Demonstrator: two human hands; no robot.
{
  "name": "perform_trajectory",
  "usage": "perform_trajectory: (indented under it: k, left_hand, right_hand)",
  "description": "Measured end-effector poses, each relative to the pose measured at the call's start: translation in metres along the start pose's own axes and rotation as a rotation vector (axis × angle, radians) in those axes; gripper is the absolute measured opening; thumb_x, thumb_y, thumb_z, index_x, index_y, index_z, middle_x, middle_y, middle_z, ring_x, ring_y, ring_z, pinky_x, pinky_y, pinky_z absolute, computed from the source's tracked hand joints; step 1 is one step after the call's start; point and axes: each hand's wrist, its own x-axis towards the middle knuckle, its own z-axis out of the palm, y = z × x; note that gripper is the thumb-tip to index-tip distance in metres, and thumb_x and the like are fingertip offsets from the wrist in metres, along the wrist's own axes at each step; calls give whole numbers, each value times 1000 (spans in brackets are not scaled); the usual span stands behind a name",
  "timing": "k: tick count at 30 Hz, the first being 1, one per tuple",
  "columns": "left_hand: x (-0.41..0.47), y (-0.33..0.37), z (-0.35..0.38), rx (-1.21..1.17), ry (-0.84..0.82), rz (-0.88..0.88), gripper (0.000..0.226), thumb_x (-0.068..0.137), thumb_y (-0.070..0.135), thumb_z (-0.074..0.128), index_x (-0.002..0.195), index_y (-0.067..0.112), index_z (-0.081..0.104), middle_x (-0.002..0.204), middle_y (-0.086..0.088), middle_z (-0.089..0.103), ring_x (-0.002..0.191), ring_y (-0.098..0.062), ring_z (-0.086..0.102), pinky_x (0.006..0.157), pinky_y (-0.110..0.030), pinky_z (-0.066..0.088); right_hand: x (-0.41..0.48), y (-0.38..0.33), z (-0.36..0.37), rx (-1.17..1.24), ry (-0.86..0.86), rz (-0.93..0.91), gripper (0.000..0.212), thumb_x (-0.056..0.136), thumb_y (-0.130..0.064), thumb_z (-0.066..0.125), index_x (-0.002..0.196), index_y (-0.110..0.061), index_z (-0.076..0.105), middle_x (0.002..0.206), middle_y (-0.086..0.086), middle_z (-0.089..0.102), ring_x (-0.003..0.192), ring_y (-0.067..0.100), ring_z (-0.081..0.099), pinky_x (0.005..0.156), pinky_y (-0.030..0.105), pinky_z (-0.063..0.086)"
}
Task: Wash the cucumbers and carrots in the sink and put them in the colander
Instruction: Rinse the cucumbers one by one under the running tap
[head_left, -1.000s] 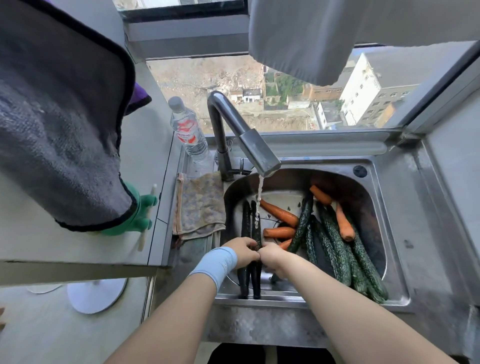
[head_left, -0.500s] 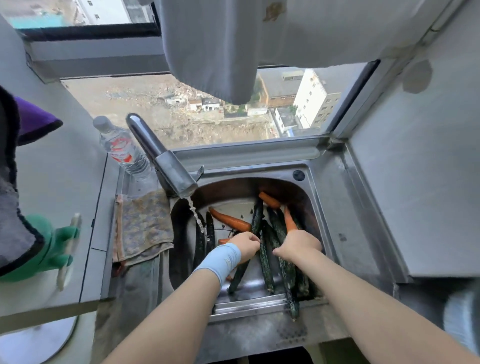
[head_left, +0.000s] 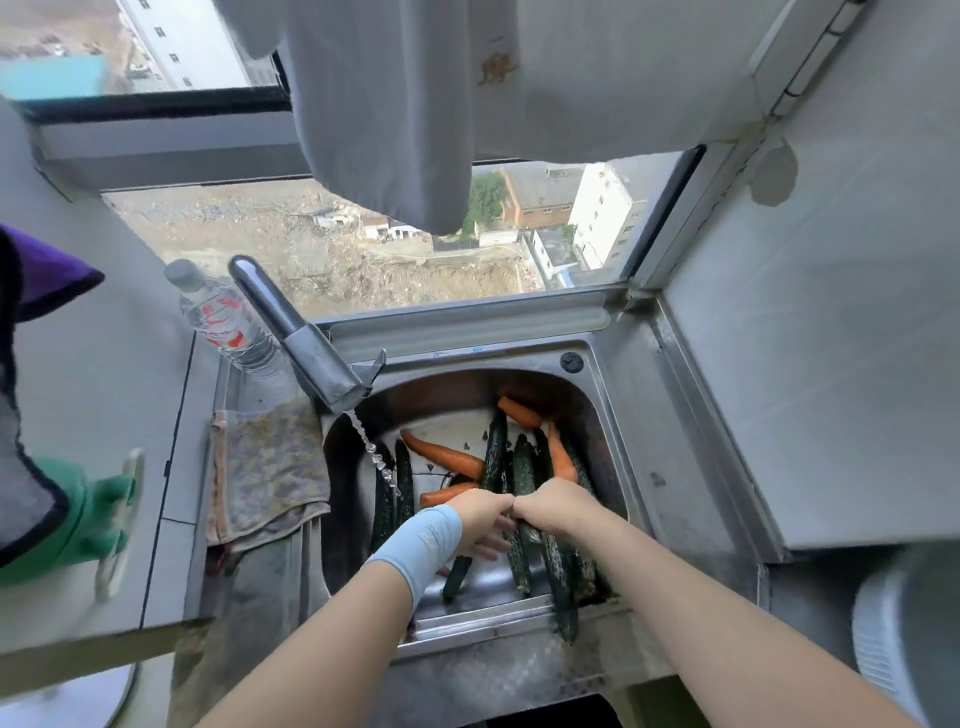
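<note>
Left hand (head_left: 480, 519), right hand (head_left: 558, 506): curled round cucumbers (head_left: 524, 467) in sink (head_left: 519, 358). Risk: long cucumber (head_left: 563, 597) overhanging front rim, wet, liable to slide out.

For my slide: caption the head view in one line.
At the sink, the left hand and right hand grip cucumbers beside the running tap.

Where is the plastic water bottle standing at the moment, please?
In the head view, the plastic water bottle stands at the back-left corner of the sink, just left of the tap and behind the dishcloth.
</note>
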Motion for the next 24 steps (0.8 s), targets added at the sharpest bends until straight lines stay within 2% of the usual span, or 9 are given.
perform_trajectory:
  k: [3,4,8,10,14,16,19,22,24]
  left_hand:
    - [-14,-10,-20,-291,-42,-15,37,103,38,39,95,7,57,77,-8,66,72,-27,66,90,-46,54]
    - [-18,-14,-28,-332,-45,-17,37,103,38,39,95,6,57,75,-8,66,72,-27,66,89,-47,54]
    - [-26,-35,-56,-361,-13,-3,34,99,31,52,113,1,58,102,-14,66,92,-33,65,91,-50,54]
    - [-32,-44,-64,-362,29,-5,27,96,28,59,108,4,61,99,-11,67,94,-32,65,93,-51,53]
    - [-38,-58,-82,-326,44,1,24,92,21,64,113,8,63,90,-6,70,89,-24,67,85,-41,57]
    - [-44,-64,-95,-334,48,28,18,95,16,60,110,8,64,86,-5,71,76,-18,68,66,-31,57]
    - [-62,-73,-114,-366,37,52,16,98,7,52,106,0,64,83,-11,65,73,-20,63,63,-34,57]
    - [-74,-81,-129,-409,36,71,18,101,5,45,106,-3,61,85,-12,62,75,-21,62,70,-37,59]
    - [-79,-84,-137,-406,12,69,22,101,9,47,112,-4,61,93,-14,64,84,-25,63,88,-45,55]
  right_hand:
    - [-16,-14,17,303,-57,-53,45,87,-56,60,87,-11,66,73,4,61,58,18,54,51,23,38]
    - [-20,-17,24,381,-80,-64,42,89,-53,60,86,-12,65,69,4,57,52,16,49,48,22,35]
    - [-34,-30,45,620,-254,-148,41,92,-49,66,83,-9,60,58,0,48,40,10,41,41,19,31]
    - [-41,-39,55,599,-282,-233,42,88,-47,71,73,-10,56,54,0,48,38,12,43,40,20,31]
    - [-46,-64,64,171,-26,-407,44,72,-55,75,56,-20,54,48,-6,50,46,10,48,47,23,37]
    - [-50,-71,62,180,-158,-480,41,72,-60,73,73,-20,65,62,-6,57,56,10,52,52,24,40]
    - [-50,-78,55,430,-471,-347,35,92,-41,54,104,-10,65,69,-3,59,50,13,49,45,23,36]
    - [-37,-91,51,507,-317,-174,26,97,-19,51,116,-7,63,77,0,57,51,14,46,46,24,36]
    - [-29,-98,53,563,-296,-99,26,99,-19,48,119,-9,60,88,2,60,61,16,52,57,29,45]
